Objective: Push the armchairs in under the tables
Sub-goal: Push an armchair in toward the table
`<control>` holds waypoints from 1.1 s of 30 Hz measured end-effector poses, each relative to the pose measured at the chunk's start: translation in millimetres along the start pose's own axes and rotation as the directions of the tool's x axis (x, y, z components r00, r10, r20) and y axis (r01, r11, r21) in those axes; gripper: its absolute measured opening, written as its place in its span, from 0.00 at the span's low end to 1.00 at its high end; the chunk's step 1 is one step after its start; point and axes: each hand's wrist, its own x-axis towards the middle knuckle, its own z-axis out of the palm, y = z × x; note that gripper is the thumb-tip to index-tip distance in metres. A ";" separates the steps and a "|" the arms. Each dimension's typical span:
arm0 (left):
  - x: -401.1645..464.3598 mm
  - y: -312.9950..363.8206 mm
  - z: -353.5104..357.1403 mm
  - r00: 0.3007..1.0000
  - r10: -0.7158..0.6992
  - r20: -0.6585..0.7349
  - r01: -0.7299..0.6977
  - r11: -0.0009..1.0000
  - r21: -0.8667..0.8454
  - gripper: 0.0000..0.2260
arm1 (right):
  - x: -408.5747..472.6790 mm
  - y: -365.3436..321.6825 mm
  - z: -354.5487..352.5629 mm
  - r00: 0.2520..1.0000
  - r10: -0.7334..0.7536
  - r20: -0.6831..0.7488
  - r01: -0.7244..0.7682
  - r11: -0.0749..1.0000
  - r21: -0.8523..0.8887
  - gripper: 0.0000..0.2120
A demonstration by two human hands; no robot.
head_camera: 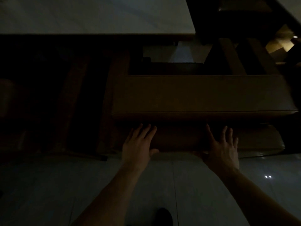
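Darkness covers most of the head view, so detail is thin. Pale glossy floor tiles (195,185) fill the near part of the scene, with a grout line running toward the person and 2 small glints of light on the near right. At the bottom edge, between the forearms, sits a dark rounded shape (164,216), likely the toe of a shoe, though it is too dim to be sure.

Far and left, a pale tabletop (97,15) stretches across, its near edge a dark band. Under and beyond that edge there is a small lit patch of floor, and to the far right dark slanted wooden members (231,54) cross in front of a warm yellowish glow; what they belong to I cannot tell. The left half under the table is nearly black, with only faint reddish-brown vertical shapes showing.

Now the armchair (203,93): brown, upholstered, smooth like leather, seen from behind and above. Its broad flat back top runs across the centre and right, with a seam along its near edge, and the back panel drops below that toward the floor. The chair sits just near of the table's edge, right of centre, its front toward the table.

Both hands are on that back panel. The left hand (138,144) lies flat, fingers straight and close together, thumb out to the side. The right hand (223,149) lies flat too, fingers straight and fanned apart. Neither grips anything; palms press the upholstery.
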 end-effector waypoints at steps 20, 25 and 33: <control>-22.4 -39.8 -4.1 1.000 -0.004 -0.004 0.004 1.000 -0.003 0.33 | -27.5 -40.5 3.2 0.994 0.001 0.114 -0.003 1.000 0.017 0.53; -36.4 -39.1 -3.0 1.000 -0.018 0.000 0.018 1.000 0.006 0.32 | -37.7 -38.7 5.6 0.992 -0.014 0.125 0.012 1.000 0.017 0.50; -51.1 -45.5 2.8 0.999 0.017 0.031 -0.017 1.000 0.001 0.32 | -46.8 -36.5 9.7 0.991 -0.016 0.133 0.016 1.000 -0.001 0.50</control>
